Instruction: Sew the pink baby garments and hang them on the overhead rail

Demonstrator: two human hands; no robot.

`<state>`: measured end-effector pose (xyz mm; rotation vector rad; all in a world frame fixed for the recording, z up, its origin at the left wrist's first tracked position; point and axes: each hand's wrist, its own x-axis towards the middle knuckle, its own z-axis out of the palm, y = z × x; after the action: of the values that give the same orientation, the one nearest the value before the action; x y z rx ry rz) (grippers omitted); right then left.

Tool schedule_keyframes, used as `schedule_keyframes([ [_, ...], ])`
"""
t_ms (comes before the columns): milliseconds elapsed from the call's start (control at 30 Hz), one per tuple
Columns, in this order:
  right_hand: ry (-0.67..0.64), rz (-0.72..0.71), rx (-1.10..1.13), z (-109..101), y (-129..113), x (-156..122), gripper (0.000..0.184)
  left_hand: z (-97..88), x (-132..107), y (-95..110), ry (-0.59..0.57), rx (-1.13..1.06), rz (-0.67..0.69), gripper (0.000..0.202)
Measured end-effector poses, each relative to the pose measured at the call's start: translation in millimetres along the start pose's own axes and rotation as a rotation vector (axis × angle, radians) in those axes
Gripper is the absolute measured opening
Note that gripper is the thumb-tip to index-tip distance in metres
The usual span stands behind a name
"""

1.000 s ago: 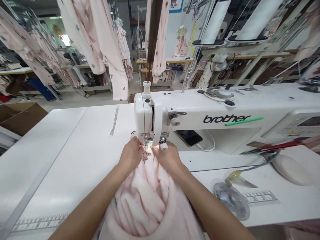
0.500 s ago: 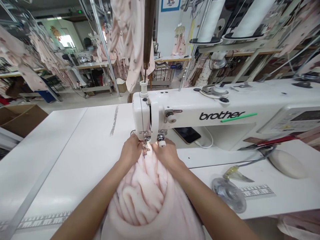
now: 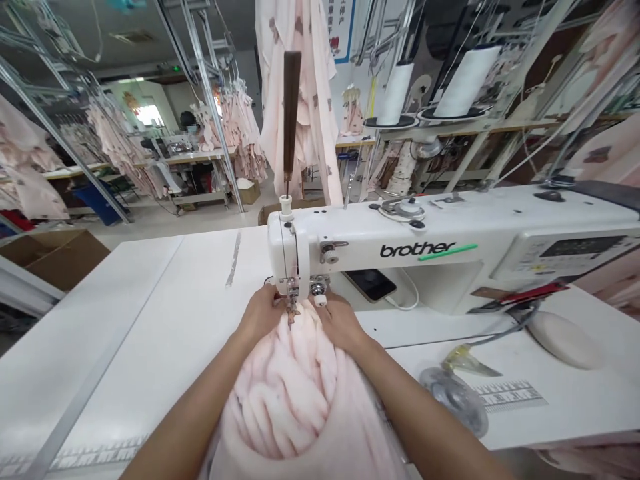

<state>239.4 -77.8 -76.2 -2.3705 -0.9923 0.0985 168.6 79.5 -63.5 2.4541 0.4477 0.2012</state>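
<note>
A bunched pale pink fleece garment (image 3: 295, 393) lies on the white table (image 3: 150, 333) between my forearms, its far end under the needle of a white Brother sewing machine (image 3: 400, 250). My left hand (image 3: 260, 312) grips the fabric just left of the presser foot (image 3: 291, 300), fingers curled. On the right of the needle, my right hand (image 3: 340, 320) presses and pinches the same fabric. A small dark print shows on the cloth between the two hands.
A phone (image 3: 370, 285) with a white cable lies under the machine arm. A clear round dish (image 3: 455, 400), yellow-handled snips (image 3: 467, 361) and a pale oval pad (image 3: 565, 339) sit at right. Thread cones (image 3: 467, 83) stand behind. Pink garments hang around; a person sits at a far bench.
The view has tilted upward and pulled back a little. Both hands stay on the fabric at the needle, and the cloth has fed slightly further under the presser foot.
</note>
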Motion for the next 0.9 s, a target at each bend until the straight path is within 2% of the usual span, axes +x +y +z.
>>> schedule_keyframes([
  [467,-0.011,0.022,0.019,1.9,0.4,3.2,0.030,2.1,-0.4,-2.0,-0.020,-0.044,-0.052,0.014],
  [733,-0.013,0.010,0.031,2.9,1.8,2.4,0.034,1.8,1.6,-6.7,-0.056,-0.100,-0.027,0.014],
  [900,-0.022,-0.032,0.048,0.1,0.8,1.8,0.029,4.2,1.8,-11.5,-0.042,-0.128,-0.009,0.017],
])
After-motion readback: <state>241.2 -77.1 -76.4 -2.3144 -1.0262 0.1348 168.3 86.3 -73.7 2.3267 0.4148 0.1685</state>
